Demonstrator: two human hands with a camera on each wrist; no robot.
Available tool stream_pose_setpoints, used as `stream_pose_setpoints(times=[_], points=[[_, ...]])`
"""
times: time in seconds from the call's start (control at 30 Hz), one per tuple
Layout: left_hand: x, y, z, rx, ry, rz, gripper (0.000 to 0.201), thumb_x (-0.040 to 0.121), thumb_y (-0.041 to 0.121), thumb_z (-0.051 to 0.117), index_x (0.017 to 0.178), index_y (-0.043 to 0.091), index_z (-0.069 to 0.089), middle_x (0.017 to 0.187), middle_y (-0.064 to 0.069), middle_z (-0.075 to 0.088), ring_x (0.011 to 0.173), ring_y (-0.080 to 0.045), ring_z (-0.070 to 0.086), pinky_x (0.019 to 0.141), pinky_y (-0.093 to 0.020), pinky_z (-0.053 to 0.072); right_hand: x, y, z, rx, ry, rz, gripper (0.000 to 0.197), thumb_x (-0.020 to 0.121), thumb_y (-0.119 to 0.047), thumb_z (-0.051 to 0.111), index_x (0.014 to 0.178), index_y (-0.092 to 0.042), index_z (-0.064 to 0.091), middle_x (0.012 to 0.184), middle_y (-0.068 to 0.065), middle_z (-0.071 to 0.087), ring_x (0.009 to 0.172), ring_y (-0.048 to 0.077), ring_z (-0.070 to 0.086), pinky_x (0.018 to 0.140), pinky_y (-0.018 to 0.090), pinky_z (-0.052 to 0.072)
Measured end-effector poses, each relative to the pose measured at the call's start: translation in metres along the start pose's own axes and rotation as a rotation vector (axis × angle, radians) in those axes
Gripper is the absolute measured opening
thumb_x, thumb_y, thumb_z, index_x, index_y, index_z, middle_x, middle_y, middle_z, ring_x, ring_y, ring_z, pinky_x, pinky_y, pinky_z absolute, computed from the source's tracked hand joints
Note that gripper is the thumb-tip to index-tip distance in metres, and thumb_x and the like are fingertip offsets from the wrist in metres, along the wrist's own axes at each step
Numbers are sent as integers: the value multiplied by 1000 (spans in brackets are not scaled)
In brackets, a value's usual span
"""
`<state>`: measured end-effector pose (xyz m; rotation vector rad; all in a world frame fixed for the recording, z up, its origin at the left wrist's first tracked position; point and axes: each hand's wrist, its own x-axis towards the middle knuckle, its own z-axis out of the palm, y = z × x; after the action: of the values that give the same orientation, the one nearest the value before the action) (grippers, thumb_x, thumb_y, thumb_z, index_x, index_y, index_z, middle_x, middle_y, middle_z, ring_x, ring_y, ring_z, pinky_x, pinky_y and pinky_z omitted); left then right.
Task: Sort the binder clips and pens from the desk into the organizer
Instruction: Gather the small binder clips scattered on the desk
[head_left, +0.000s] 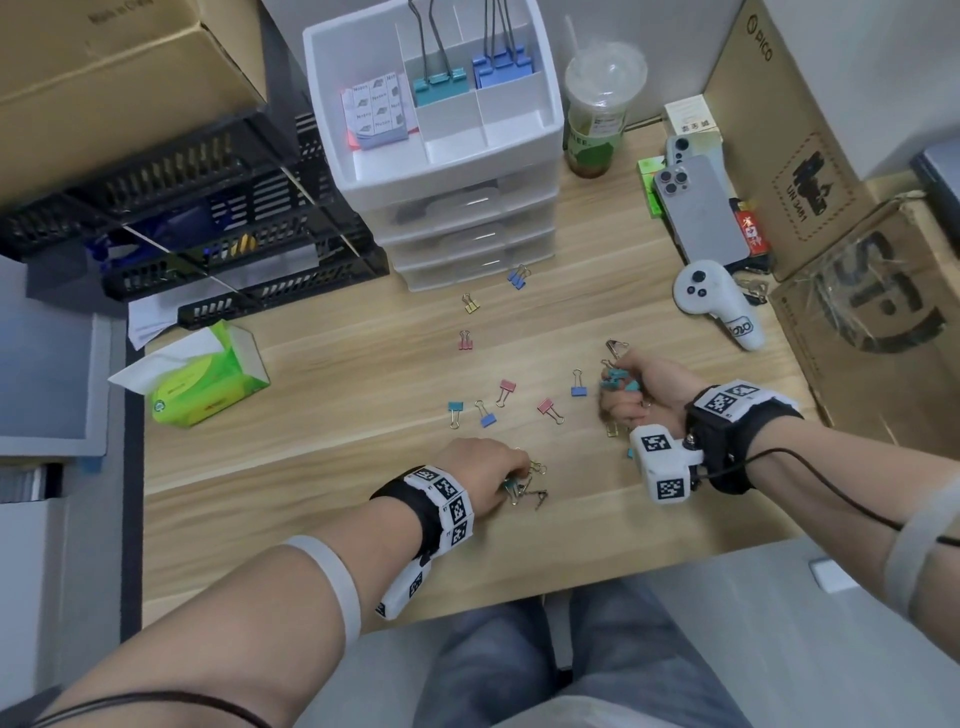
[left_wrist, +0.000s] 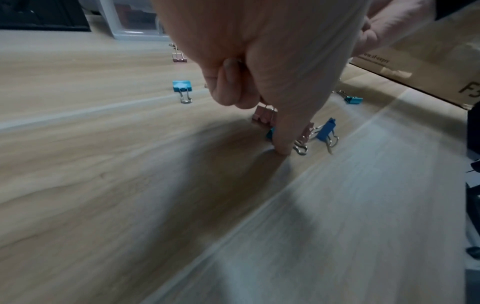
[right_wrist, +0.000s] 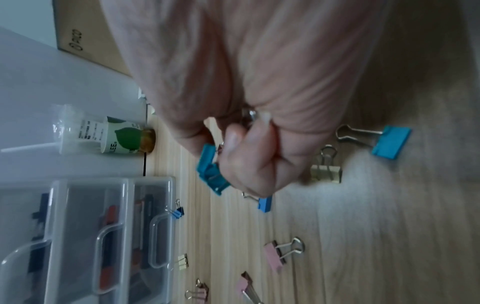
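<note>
The white organizer (head_left: 540, 130) stands at the back of the desk, with large teal clips (head_left: 439, 85) and large blue clips (head_left: 501, 67) in its top compartments. Several small binder clips lie loose on the desk, among them a pink one (head_left: 466, 340), a teal one (head_left: 455, 413) and a blue one (head_left: 578, 384). My right hand (head_left: 618, 395) grips a bunch of teal clips (right_wrist: 210, 170) just above the desk. My left hand (head_left: 506, 475) is curled at the near middle, pinching small clips (head_left: 514, 486) from a little pile. One fingertip (left_wrist: 281, 149) touches the wood.
A drink cup (head_left: 597, 114), phones (head_left: 696, 208) and a white controller (head_left: 717, 301) sit at the right. Cardboard boxes (head_left: 857, 291) wall the right side. Black trays (head_left: 182, 218) and a green tissue box (head_left: 202, 374) stand at the left. The clear drawers (right_wrist: 109, 236) hold pens.
</note>
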<state>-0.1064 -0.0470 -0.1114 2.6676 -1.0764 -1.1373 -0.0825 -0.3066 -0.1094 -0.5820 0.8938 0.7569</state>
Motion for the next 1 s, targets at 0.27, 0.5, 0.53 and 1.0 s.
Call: stream_pose_setpoints(times=[0.27,0.5,0.53,1.0], points=[[4,-4,1,62,12,-8,20,94,24,52,104,22,69,106,1,69,96,-26,64,80,-36,54,5,8,1,-34,44,-22,43,99,-34,50,60,-18,43,69,-2,37,34,6,27,27,18,17],[6,-15,5,14,105,-109,17,98,28,52,100,24,69,104,2,68,98,-24,64,78,-33,52,-2,1,-10,-35,135,-68,36,102,-36,50,73,-16,44,70,-1,43,34,5,33,27,16,23],[7,-16,4,-5,128,-133,19,98,29,52,102,25,71,104,3,69,98,-23,64,78,-34,53,-2,0,-13,-36,136,-66,36,103,-36,49,74,-16,44,70,-1,43,34,5,34,27,16,24],[2,-20,-4,-103,210,-267,29,93,22,53,120,26,61,115,3,69,105,-24,64,79,-33,52,-4,3,-35,-410,303,-160,10,100,-17,51,96,-14,60,60,-3,52,42,8,37,30,15,21]])
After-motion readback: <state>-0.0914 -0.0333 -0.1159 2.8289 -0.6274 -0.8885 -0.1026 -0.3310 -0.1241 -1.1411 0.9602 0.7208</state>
